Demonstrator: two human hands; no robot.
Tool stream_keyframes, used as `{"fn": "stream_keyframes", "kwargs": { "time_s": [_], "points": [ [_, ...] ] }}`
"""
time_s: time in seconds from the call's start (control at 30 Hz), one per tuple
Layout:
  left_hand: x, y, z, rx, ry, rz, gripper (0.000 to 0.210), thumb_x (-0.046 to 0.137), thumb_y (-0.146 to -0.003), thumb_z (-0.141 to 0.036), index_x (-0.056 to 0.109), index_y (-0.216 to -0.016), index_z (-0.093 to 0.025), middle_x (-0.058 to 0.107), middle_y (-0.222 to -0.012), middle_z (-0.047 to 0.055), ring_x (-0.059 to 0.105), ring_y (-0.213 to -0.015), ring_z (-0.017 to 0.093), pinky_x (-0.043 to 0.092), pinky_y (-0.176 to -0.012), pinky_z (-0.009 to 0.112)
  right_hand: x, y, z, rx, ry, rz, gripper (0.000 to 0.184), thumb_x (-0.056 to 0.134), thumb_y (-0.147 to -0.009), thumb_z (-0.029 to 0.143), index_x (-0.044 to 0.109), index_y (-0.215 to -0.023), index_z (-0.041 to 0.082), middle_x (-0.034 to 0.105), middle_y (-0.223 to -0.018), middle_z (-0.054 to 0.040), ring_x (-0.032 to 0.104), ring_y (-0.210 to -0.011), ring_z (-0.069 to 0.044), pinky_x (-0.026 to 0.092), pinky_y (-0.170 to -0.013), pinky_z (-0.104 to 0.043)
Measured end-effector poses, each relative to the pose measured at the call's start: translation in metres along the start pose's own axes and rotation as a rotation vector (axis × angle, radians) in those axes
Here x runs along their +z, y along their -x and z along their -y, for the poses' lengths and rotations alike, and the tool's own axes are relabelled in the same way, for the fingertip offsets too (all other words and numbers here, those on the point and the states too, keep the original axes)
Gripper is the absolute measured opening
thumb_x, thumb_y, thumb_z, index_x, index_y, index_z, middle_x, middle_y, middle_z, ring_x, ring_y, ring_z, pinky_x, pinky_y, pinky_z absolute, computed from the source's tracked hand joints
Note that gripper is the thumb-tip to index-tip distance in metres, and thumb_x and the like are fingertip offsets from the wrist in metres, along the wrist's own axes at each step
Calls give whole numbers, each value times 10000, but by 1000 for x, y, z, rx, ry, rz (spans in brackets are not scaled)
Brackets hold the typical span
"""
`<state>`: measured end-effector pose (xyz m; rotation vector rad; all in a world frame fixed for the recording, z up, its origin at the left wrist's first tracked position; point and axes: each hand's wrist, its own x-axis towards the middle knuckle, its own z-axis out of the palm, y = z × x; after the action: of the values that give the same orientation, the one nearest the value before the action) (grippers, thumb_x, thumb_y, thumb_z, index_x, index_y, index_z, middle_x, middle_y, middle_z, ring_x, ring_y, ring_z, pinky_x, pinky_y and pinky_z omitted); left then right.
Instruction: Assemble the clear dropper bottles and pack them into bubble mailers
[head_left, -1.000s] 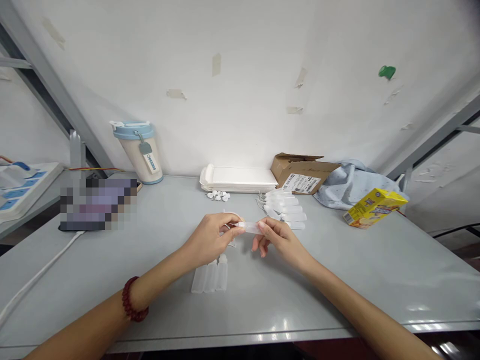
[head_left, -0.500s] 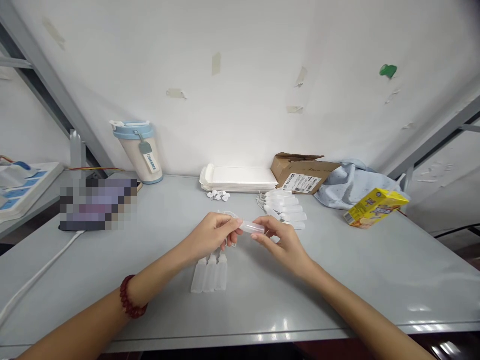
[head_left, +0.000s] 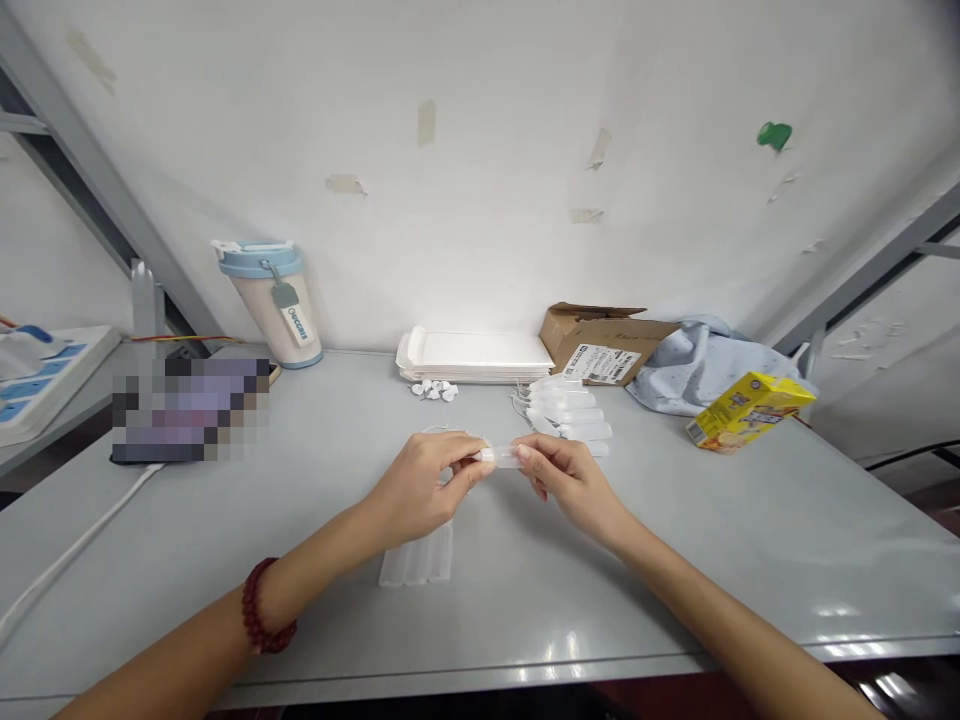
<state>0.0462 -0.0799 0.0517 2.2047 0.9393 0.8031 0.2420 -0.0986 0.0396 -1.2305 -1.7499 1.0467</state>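
Note:
A small translucent plastic tube (head_left: 506, 457) is held level above the table between my two hands. My left hand (head_left: 429, 485) pinches its left end, where a whitish part shows at the fingertips, and a thin white string loops behind that hand. My right hand (head_left: 568, 472) is closed on the tube's right end with thumb and fingers. Below my left hand several similar tubes (head_left: 417, 557) lie side by side, their upper ends hidden by the hand. More tubes with strings (head_left: 576, 408) lie beyond my right hand.
Small white pieces (head_left: 436, 391) lie before a stack of white flat boxes (head_left: 484, 352). Behind stand an open cardboard box (head_left: 577, 335), a blue cloth (head_left: 697, 360) and a yellow drink carton (head_left: 750, 412). At left are a tumbler (head_left: 274, 310), a blurred phone (head_left: 195, 410) with cable and a power strip (head_left: 49, 375).
My left hand has turned, its thumb now below the tube's left end, and covers more of the tubes beneath. My right fingers have closed further over the right end; the tube is now more level.

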Motion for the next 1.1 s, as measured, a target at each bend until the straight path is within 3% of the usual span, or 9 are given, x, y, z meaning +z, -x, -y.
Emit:
{"fn": "stream_keyframes", "kwargs": {
  "time_s": [0.13,0.3,0.4,0.5,0.73,1.0,1.1],
  "points": [
    [0,-1,1,-84,128,14,223,454,-864,-308,616,-786,-175,582,-704,-5,513,-652,119,399,-600,215,2,-1,-2,-13,-56,-18,351,416,-879,452,556,-729,167,388,-560,34,389,-502,-91,340,-487,-231],
    [-2,-2,2,-264,312,82,399,407,-872,-445,582,-662,-153,580,-671,-1,521,-582,107,428,-566,217,3,1,-1,-147,149,-122,275,455,-873,392,626,-898,178,511,-629,-2,449,-562,-114,339,-485,-232],
    [-3,-4,3,-285,398,119,429,405,-867,-467,582,-646,-145,580,-681,10,521,-564,104,445,-564,228,3,2,-2,-287,269,-188,235,486,-865,348,627,-967,190,574,-680,-20,474,-591,-127,377,-530,-246],
    [-4,-5,5,-277,449,153,429,411,-863,-469,582,-642,-143,586,-694,17,525,-562,106,457,-559,233,3,2,-2,-337,301,-201,223,490,-864,323,618,-997,197,598,-699,-26,494,-593,-133,395,-547,-258],
    [-4,-1,0,-203,316,120,324,433,-871,-375,613,-717,-153,570,-672,3,515,-590,107,422,-553,212,2,4,1,-278,267,-170,232,461,-879,337,637,-923,193,583,-670,-23,469,-570,-124,373,-539,-251],
    [9,3,4,194,-142,-93,222,405,-893,-230,607,-852,-147,555,-652,21,464,-615,131,370,-603,255,0,2,0,-40,-40,-89,284,485,-847,398,653,-881,172,430,-572,29,425,-506,-99,351,-484,-235],
    [9,3,4,211,-162,-98,209,406,-892,-221,599,-886,-143,551,-674,27,465,-634,135,374,-618,255,0,2,1,-17,-117,-80,282,497,-839,398,650,-858,161,430,-584,27,426,-510,-96,367,-488,-236]
  ]
}}
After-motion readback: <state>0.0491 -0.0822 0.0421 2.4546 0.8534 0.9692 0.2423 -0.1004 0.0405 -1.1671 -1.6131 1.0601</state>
